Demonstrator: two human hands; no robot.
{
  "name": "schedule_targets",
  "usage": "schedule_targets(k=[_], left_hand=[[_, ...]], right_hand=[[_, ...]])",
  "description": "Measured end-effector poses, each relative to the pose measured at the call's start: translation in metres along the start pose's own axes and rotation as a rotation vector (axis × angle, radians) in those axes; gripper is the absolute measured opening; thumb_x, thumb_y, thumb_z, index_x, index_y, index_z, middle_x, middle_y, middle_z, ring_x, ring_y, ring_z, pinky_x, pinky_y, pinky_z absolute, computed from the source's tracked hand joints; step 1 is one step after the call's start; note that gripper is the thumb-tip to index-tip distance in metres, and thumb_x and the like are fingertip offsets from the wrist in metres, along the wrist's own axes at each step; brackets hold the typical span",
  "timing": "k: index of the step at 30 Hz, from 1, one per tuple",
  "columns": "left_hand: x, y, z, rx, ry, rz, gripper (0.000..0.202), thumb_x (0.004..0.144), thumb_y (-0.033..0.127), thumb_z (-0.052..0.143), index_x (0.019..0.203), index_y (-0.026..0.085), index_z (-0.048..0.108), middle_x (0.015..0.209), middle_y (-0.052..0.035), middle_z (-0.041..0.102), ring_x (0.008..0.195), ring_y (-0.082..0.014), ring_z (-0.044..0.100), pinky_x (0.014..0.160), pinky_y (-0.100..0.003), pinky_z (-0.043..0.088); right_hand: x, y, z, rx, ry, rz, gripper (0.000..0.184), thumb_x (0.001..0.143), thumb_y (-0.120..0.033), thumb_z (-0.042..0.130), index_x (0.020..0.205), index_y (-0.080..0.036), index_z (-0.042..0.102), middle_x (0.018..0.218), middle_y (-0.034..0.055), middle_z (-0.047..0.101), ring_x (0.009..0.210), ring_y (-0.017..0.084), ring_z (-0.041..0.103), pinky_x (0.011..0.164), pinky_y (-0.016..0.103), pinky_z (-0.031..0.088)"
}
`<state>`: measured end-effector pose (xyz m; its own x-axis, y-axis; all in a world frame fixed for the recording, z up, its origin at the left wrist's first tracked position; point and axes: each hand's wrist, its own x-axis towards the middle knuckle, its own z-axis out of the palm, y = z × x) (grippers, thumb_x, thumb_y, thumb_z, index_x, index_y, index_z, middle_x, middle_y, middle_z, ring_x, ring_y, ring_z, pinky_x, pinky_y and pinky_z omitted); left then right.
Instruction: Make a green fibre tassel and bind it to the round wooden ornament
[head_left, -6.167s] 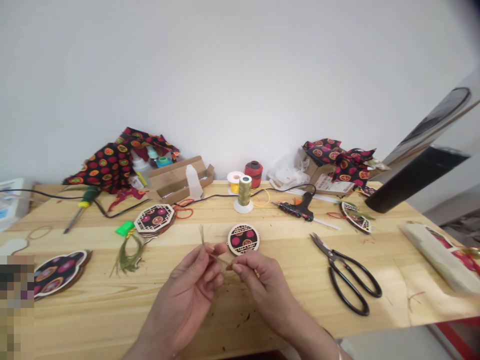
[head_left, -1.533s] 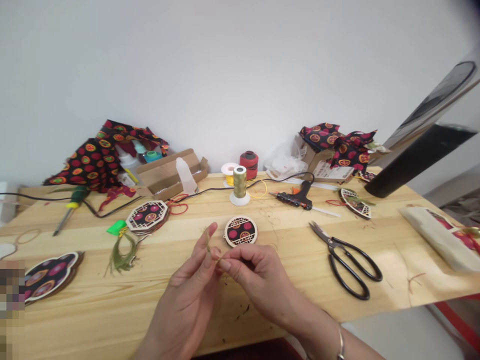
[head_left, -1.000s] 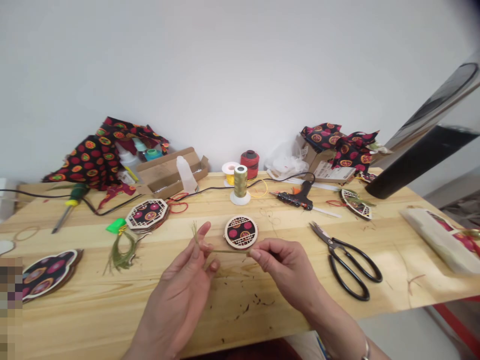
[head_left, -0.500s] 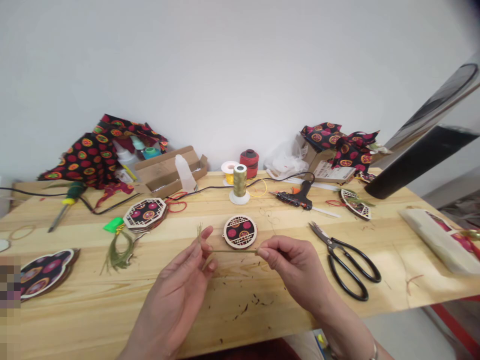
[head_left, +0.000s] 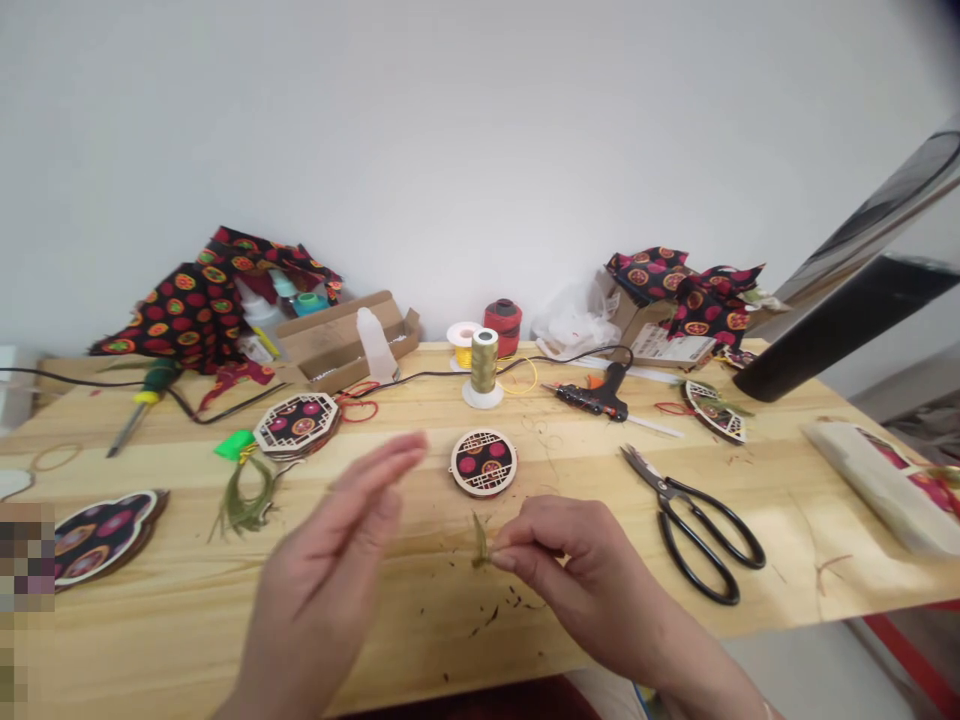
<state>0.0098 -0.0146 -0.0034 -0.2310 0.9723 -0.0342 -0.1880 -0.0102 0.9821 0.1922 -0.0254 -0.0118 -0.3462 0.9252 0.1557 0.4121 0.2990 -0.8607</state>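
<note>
Between the thumb and fingers of my right hand [head_left: 577,565] is pinched a small bundle of olive-green thread [head_left: 480,545], its loose ends sticking out to the left. My left hand [head_left: 337,560] is raised over the table to the left, fingers stretched out and nothing seen in it. Just beyond the hands lies a round wooden-framed ornament [head_left: 484,463] with dark patterned fabric inside. Behind it stands a spool of olive-gold thread [head_left: 484,365]. To the right of my right hand rest black-handled scissors [head_left: 690,520].
A glue gun [head_left: 600,392] lies at the back right. Left are an octagonal ornament [head_left: 298,425], a green tassel [head_left: 251,495], a screwdriver [head_left: 142,400] and another fabric ornament [head_left: 105,540]. Patterned cloth [head_left: 180,315] and a cardboard box [head_left: 345,345] stand against the wall. A black tube [head_left: 847,325] leans at right.
My left hand has let go of the thread and moved left, fingers straightening. The thread, stretched between both hands before, is now a short bundle held by my right hand alone, slightly lower.
</note>
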Motion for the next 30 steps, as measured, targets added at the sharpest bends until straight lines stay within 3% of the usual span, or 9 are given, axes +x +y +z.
schedule_targets(k=[2, 5, 8, 12, 17, 22, 30], left_hand=[[-0.005, -0.006, 0.004, 0.164, -0.174, 0.033, 0.020, 0.076, 0.029, 0.063, 0.092, 0.023, 0.074, 0.105, -0.0055, 0.069, 0.108, -0.0256, 0.055, 0.099, -0.028, 0.034], [-0.007, -0.018, 0.003, 0.259, -0.417, -0.073, 0.028, 0.079, 0.033, 0.059, 0.102, 0.024, 0.071, 0.102, -0.0070, 0.071, 0.099, -0.0275, 0.061, 0.087, -0.032, 0.045], [-0.008, -0.027, -0.002, 0.362, -0.526, -0.087, 0.030, 0.080, 0.030, 0.057, 0.108, 0.028, 0.068, 0.107, -0.0045, 0.070, 0.101, -0.0266, 0.060, 0.086, -0.031, 0.046], [-0.009, -0.030, -0.006, 0.513, -0.637, 0.056, 0.036, 0.081, 0.026, 0.057, 0.116, 0.036, 0.062, 0.106, -0.0005, 0.070, 0.095, -0.0227, 0.063, 0.083, -0.027, 0.047], [-0.008, -0.031, -0.006, 0.607, -0.686, 0.203, 0.037, 0.085, 0.022, 0.051, 0.117, 0.037, 0.059, 0.097, 0.0012, 0.072, 0.084, -0.0184, 0.065, 0.075, -0.021, 0.046], [-0.007, -0.035, -0.006, 0.642, -0.697, 0.229, 0.032, 0.083, 0.019, 0.052, 0.109, 0.034, 0.064, 0.066, 0.0030, 0.067, 0.060, -0.0161, 0.062, 0.058, -0.020, 0.045], [-0.008, -0.038, -0.004, 0.641, -0.591, 0.121, 0.021, 0.083, 0.026, 0.050, 0.092, 0.026, 0.070, 0.059, 0.0024, 0.062, 0.056, -0.0150, 0.058, 0.057, -0.021, 0.042]], right_hand=[[0.000, -0.004, 0.001, -0.033, -0.030, -0.025, 0.015, 0.086, -0.019, 0.055, 0.073, -0.018, 0.063, 0.065, -0.0027, 0.058, 0.063, 0.008, 0.052, 0.062, 0.018, 0.039], [0.001, -0.007, -0.001, -0.071, -0.045, -0.059, 0.017, 0.086, -0.015, 0.053, 0.072, -0.018, 0.062, 0.068, -0.0021, 0.059, 0.067, 0.009, 0.053, 0.064, 0.018, 0.039], [0.001, -0.006, -0.003, -0.070, -0.072, -0.077, 0.020, 0.086, -0.011, 0.050, 0.073, -0.019, 0.062, 0.072, -0.0020, 0.060, 0.069, 0.009, 0.054, 0.067, 0.019, 0.040], [0.001, -0.004, -0.001, -0.119, -0.084, -0.054, 0.019, 0.087, -0.012, 0.049, 0.073, -0.019, 0.060, 0.071, -0.0018, 0.059, 0.068, 0.009, 0.053, 0.066, 0.019, 0.039], [0.002, -0.003, 0.002, -0.164, -0.115, -0.030, 0.021, 0.086, -0.009, 0.047, 0.069, -0.018, 0.056, 0.069, -0.0032, 0.057, 0.066, 0.008, 0.051, 0.065, 0.019, 0.038], [0.002, -0.004, 0.001, -0.171, -0.159, -0.017, 0.025, 0.087, -0.007, 0.044, 0.073, -0.020, 0.060, 0.074, -0.0033, 0.060, 0.072, 0.009, 0.054, 0.072, 0.020, 0.039], [0.003, 0.005, -0.002, -0.266, -0.051, 0.025, 0.021, 0.090, -0.019, 0.045, 0.076, -0.019, 0.059, 0.071, -0.0012, 0.059, 0.069, 0.011, 0.052, 0.064, 0.022, 0.037]])
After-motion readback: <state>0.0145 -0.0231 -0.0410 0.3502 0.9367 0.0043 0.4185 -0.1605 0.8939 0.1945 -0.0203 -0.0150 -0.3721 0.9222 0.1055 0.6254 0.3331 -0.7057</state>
